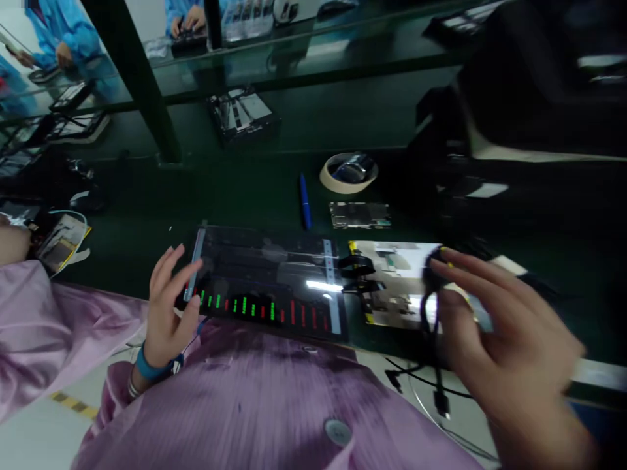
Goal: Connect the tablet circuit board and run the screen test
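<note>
A lit tablet screen panel (264, 281), with red and green bars along its lower edge, lies on the dark green bench in front of me. My left hand (169, 307) is at its left end, fingers spread, thumb and forefinger at the edge. Black flex connectors (360, 274) run from the panel to a silvery board assembly (392, 261) with yellow corners on its right. Over the right end of that assembly is my right hand (499, 326), slightly blurred. Its thumb and fingers close around a black cable (431, 307), whose plug hangs below the bench edge.
Behind the panel lie a blue pen (304, 202), a circuit board (360, 215) and a tape roll (326, 183) with something shiny inside. A stack of device parts (242, 111) sits farther back. A neighbour's pink sleeve (63, 326) is at left; a green post (132, 78) rises behind.
</note>
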A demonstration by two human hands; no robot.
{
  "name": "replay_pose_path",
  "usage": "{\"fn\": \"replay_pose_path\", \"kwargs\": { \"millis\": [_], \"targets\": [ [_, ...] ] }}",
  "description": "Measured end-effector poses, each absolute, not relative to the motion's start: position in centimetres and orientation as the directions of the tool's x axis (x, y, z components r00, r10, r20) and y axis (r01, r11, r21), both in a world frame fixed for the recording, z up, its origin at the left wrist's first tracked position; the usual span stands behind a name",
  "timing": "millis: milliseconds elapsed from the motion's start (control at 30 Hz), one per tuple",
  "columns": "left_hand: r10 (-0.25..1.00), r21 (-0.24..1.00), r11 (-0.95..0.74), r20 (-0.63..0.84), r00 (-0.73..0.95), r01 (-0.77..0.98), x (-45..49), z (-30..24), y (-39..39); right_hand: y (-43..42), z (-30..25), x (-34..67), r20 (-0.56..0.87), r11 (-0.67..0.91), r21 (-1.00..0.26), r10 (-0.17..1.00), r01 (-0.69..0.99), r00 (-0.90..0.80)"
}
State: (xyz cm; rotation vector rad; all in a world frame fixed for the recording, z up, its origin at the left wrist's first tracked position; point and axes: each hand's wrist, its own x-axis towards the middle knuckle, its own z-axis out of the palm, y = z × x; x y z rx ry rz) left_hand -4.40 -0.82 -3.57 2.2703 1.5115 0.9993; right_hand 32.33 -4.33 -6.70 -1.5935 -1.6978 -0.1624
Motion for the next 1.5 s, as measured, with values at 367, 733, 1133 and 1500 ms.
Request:
{"fn": "replay_pose_path", "kwargs": {
  "millis": [367,733,1133,1500],
  "targets": [
    [0.798,0.400,-0.566,0.487,0.356,0.721,-5.3,-4.5,-1.6,-7.9,-4.5,29.7,0.310,0.224,-0.649,0.951,0.727,-0.017],
    [0.991,0.853,-0.034,0.096,-0.093,0.522,-4.3,-5.1,-1.4,-6.7,-4.1,27.4,-0.341,-0.285,-0.849,0.939,0.444,-0.051],
    [0.991,0.541,-0.039,0.126,-0.035,0.840,-3.6,-2.0,0.8,-6.5,-4.3,27.8,-0.441,-0.458,-0.877,0.887,-0.148,-0.135],
    [0.988,0.520,-0.092,-0.056,0.141,0.849,-4.7,-0.2,12.2,-6.4,-6.6,26.6,-0.430,-0.512,-0.730,0.859,-0.453,-0.278]
  ]
}}
